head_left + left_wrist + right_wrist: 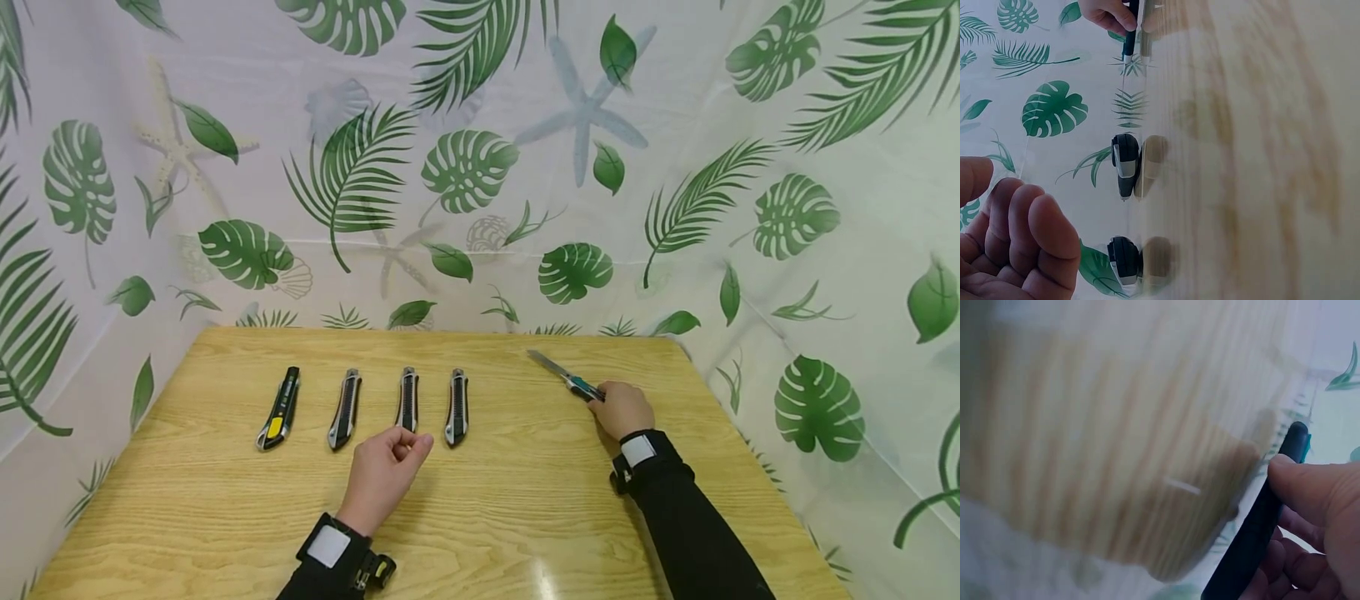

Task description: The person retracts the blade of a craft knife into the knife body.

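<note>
My right hand [626,410] grips a black and teal utility knife [577,385] at the right of the table, its long blade [547,363] out and pointing to the far left. In the right wrist view the thumb [1300,484] presses along the dark handle. Loosely curled, my left hand [378,475] hovers over the table and holds nothing. It partly covers the lower end of one silver and black utility knife [407,396]. Similar knives lie to its left [345,408] and right [457,407], and a black knife with a yellow patch [279,408] lies farthest left.
The wooden table [510,500] carries the row of knives. Behind it and along both sides hangs a white sheet [495,275] printed with green leaves. Black bands with white patches [330,546] sit on both wrists.
</note>
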The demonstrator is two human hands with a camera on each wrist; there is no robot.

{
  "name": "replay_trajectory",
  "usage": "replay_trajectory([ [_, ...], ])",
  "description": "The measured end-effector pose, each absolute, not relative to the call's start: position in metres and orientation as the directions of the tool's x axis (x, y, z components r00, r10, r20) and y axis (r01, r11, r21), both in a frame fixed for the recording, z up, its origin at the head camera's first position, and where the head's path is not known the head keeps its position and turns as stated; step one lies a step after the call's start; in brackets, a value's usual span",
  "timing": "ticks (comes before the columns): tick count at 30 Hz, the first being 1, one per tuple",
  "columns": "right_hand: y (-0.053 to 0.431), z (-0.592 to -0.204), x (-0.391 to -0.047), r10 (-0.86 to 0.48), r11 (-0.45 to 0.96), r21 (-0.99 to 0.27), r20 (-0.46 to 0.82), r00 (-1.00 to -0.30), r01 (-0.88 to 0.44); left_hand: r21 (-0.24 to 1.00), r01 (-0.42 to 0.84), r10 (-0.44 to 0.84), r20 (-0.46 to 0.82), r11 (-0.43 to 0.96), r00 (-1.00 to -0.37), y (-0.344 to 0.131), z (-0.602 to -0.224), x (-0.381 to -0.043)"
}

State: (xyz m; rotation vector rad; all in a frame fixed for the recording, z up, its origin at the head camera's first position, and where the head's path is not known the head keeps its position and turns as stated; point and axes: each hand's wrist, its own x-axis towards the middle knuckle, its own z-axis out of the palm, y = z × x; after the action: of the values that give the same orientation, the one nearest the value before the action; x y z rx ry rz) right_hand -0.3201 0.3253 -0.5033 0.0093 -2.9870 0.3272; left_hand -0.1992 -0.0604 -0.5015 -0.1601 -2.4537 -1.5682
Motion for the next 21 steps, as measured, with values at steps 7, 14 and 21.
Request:
replay_trajectory([
  [7,0.297,-0.502,-0.306,-0.032,0.924,-0.369,0.182,-0.983,-0.098,0.879,0.206,-0.026,0.24,0.431,-0.97,-0.061,-0.502,-0.198],
  [14,0.242,-0.482,-0.276,-0.08,0.779,-0.593,0.228,-0.97,-0.203,0.879,0.199,-0.037,0.238,0.433,-0.971,-0.062,-0.502,-0.199],
  [21,0.187,-0.476,-0.235,-0.171,0.6,-0.728,0.289,-0.942,-0.332,0.91,0.215,-0.014,0.235,0.353,-0.972,-0.061,-0.503,-0.2],
])
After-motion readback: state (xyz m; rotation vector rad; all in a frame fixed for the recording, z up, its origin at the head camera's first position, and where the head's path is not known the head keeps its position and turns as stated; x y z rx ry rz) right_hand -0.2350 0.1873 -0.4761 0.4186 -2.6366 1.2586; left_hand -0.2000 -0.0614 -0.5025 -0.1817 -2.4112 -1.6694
